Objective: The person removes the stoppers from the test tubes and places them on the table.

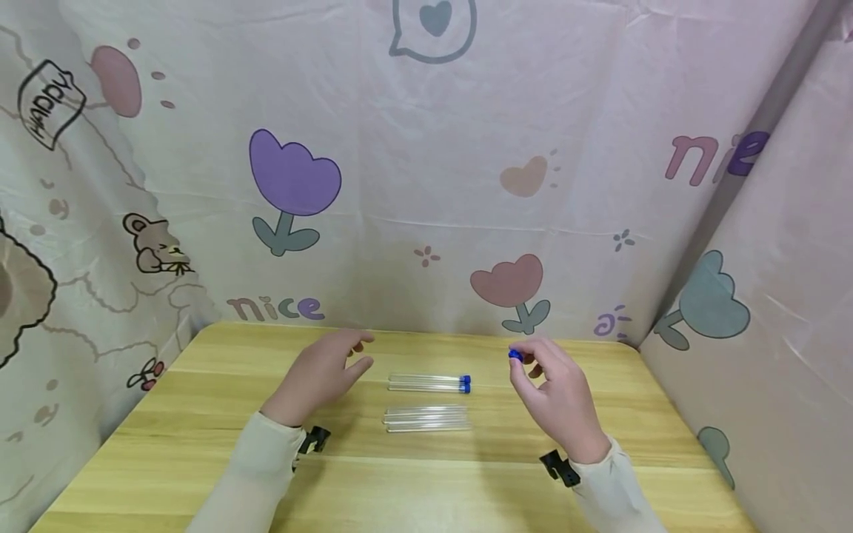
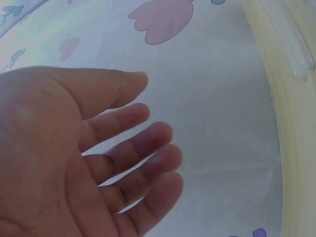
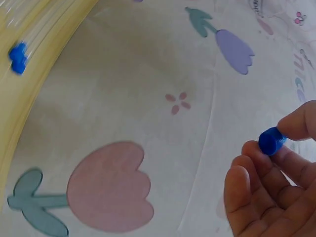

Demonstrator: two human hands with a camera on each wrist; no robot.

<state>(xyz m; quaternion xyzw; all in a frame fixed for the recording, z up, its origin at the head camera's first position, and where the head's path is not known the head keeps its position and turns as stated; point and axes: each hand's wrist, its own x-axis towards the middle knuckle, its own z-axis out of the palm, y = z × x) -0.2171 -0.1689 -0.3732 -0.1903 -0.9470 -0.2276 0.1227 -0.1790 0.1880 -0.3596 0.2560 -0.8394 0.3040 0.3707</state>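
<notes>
My right hand point(image 1: 556, 389) pinches a small blue cap point(image 3: 272, 141) between thumb and fingers, above the right part of the table. The open end of the cap shows in the right wrist view. My left hand point(image 1: 323, 376) is held over the left part of the table with relaxed, slightly bent fingers point(image 2: 143, 140) and nothing in it. Between the hands lie clear test tubes in two groups. The farther capped tubes point(image 1: 423, 383) have blue caps point(image 1: 465, 384) on their right ends. Nearer to me, several uncapped tubes point(image 1: 426, 418) lie side by side.
The light wooden table point(image 1: 400, 488) ends at a patterned cloth point(image 1: 400, 281) hung behind it, with more cloth along both sides. Small black mounts point(image 1: 560, 468) sit on both wrists, over pale sleeves point(image 1: 243, 470).
</notes>
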